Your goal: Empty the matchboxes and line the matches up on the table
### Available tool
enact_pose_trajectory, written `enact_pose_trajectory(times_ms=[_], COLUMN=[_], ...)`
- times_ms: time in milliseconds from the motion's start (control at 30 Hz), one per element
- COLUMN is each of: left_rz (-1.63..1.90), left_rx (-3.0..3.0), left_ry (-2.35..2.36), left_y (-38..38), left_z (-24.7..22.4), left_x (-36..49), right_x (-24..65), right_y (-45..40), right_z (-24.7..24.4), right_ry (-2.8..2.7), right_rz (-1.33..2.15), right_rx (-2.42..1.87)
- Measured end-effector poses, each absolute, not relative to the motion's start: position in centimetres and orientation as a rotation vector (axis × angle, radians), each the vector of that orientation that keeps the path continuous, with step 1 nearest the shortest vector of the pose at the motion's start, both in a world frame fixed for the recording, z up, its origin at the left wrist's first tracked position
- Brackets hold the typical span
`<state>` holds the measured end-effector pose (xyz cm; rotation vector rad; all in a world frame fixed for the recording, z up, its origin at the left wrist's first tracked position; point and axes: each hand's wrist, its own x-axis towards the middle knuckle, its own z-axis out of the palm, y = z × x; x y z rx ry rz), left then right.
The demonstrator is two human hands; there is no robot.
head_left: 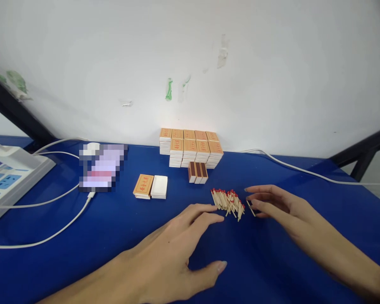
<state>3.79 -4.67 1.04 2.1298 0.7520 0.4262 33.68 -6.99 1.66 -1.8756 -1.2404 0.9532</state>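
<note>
A loose pile of wooden matches with red heads lies on the blue table, most heads pointing to the back. My left hand is on the pile's near left side, palm down, thumb spread wide from the fingers and nothing in it. Its fingertips reach the pile's lower left edge. To the right of the pile is my right hand, with its fingers curved and apart. One single match is right at its thumb and fingertips, apart from the pile; whether it is touched or lying free is hard to tell.
Stacked matchboxes stand against the wall, with several boxes on edge in front. Left are an orange-labelled matchbox stack and white trays. A blurred-out phone, white cables and a power strip lie farther left.
</note>
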Motion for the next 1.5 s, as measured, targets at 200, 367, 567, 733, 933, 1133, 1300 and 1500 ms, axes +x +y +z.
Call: enact_pose_trajectory(times_ms=[200,367,567,733,933,1133,1300,1500], left_rz=[0.517,0.479,0.519,0.547,0.611,0.729,0.726,0.735], left_rx=[2.379,2.457,2.525,2.536,2.603,2.417,2.321,2.224], left_ry=[0.655,0.557,0.469,0.448,0.518,0.894,0.974,1.042], left_y=[-5.1,-5.5,-5.6,-5.9,-5.6,-5.1,-5.2,-5.5], left_z=[0.4,-0.5,-1.4,-1.6,-0.4,0.3,-0.2,-0.2], left_x=[4.7,6.0,7.1,7.9,8.7,8.5,8.6,9.5], right_x=[34.3,34.1,34.3,34.0,33.0,33.7,34.4,34.3], right_y=[-7.7,-7.0,-7.2,-8.2,-8.7,-8.9,-8.3,-7.8], right_z=[-0.6,-0.7,-0.2,-0.6,-1.1,-2.4,-3.1,-2.9], right_ry=[-1.331,-1.259,-1.159,-1.321,-1.387,-1.467,-1.483,-1.5], right_rz=[0.653,0.867,0.927,0.765,0.774,0.684,0.687,0.69], right_rx=[-2.017,-1.833,-1.755,-1.98,-1.956,-1.914,-1.856,-1.849])
